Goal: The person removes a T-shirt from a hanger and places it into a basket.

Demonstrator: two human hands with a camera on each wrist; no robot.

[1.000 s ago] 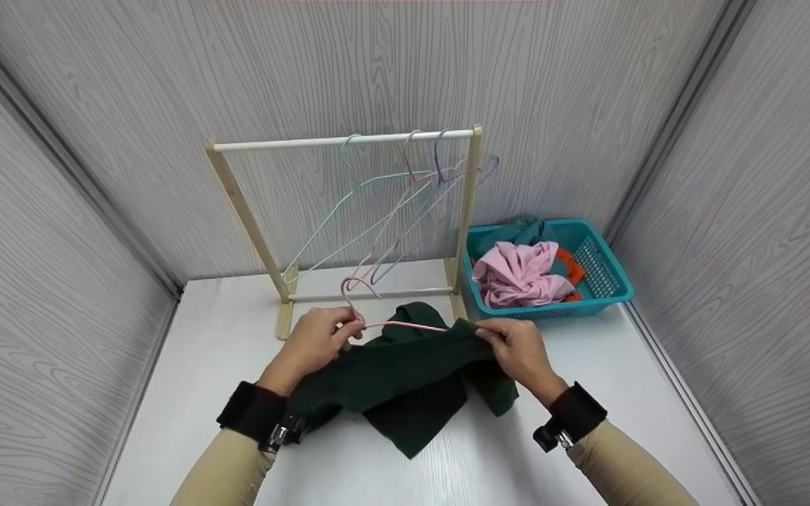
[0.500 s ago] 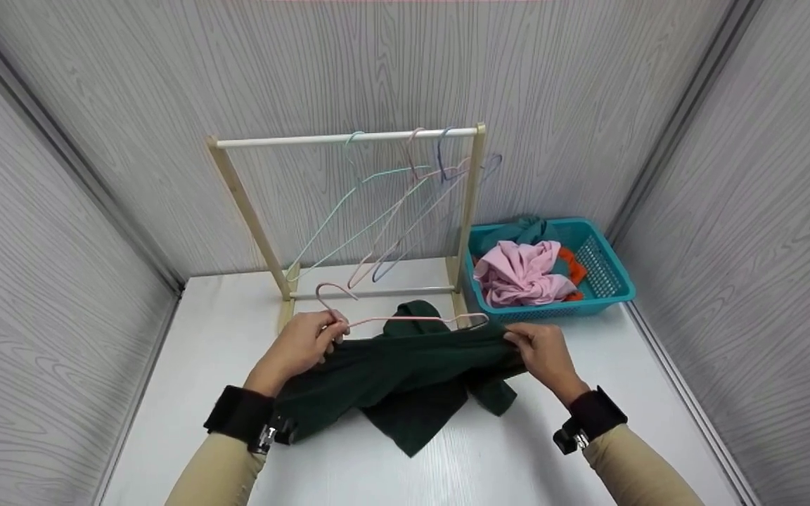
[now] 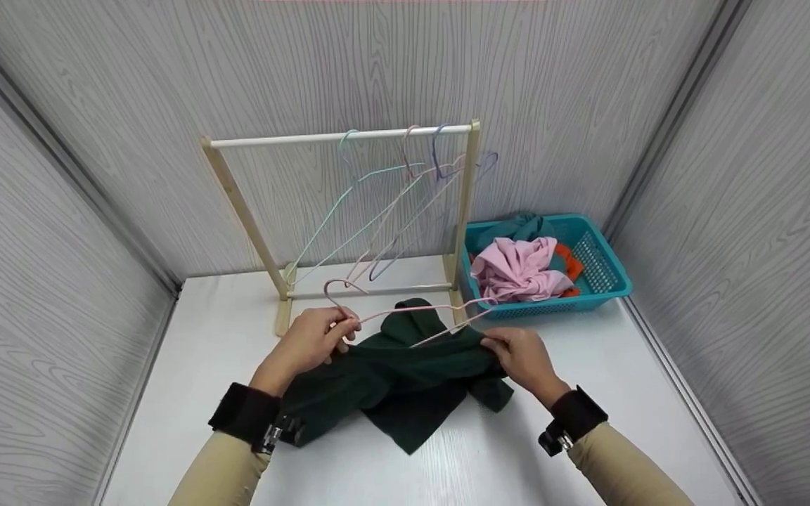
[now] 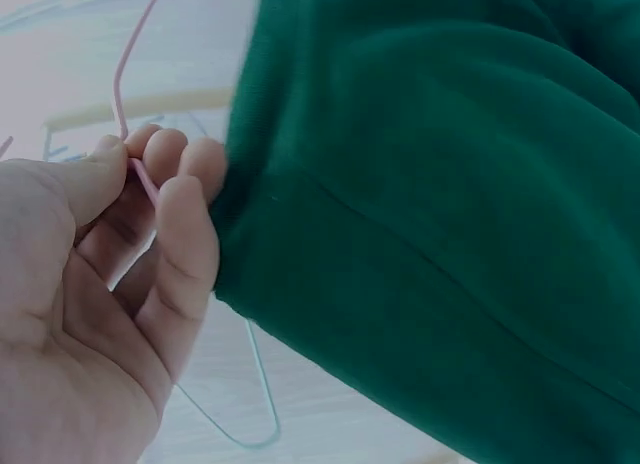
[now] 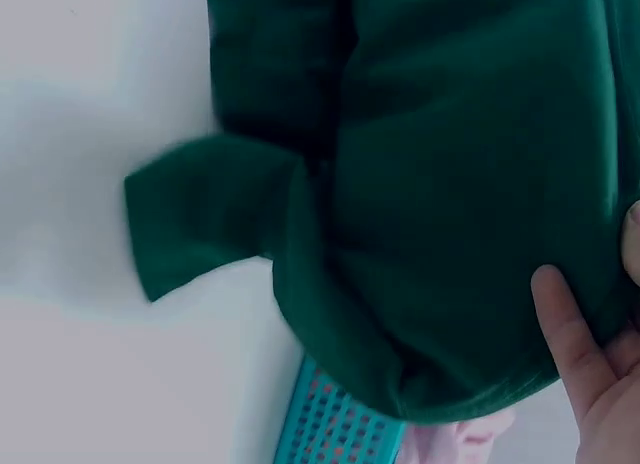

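Note:
In the head view my left hand [image 3: 312, 342] pinches a pink wire clothes hanger [image 3: 405, 310] just below its hook. The hanger's right end sticks up above the edge of a dark green shirt [image 3: 405, 379], and its lower bar runs behind that edge. My right hand [image 3: 523, 356] pinches the shirt's edge at the right. The left wrist view shows the hanger wire [image 4: 119, 89] between thumb and fingers, with cloth right at the fingertips. In the right wrist view a sleeve [image 5: 205, 214] juts out from the shirt, and one finger [image 5: 565, 329] lies along the cloth.
Behind the shirt stands a wooden rack [image 3: 242, 204] with a white rail, carrying a mint hanger [image 3: 331, 214], a pink one and a blue one. A teal basket [image 3: 591, 303] at the right holds a pink cloth [image 3: 517, 270], plus teal and orange cloth. Grey panels enclose the table.
The hanger's right end, covered by the shirt a second ago, has come out and risen above its edge. My right hand has gone right with the edge, then back left.

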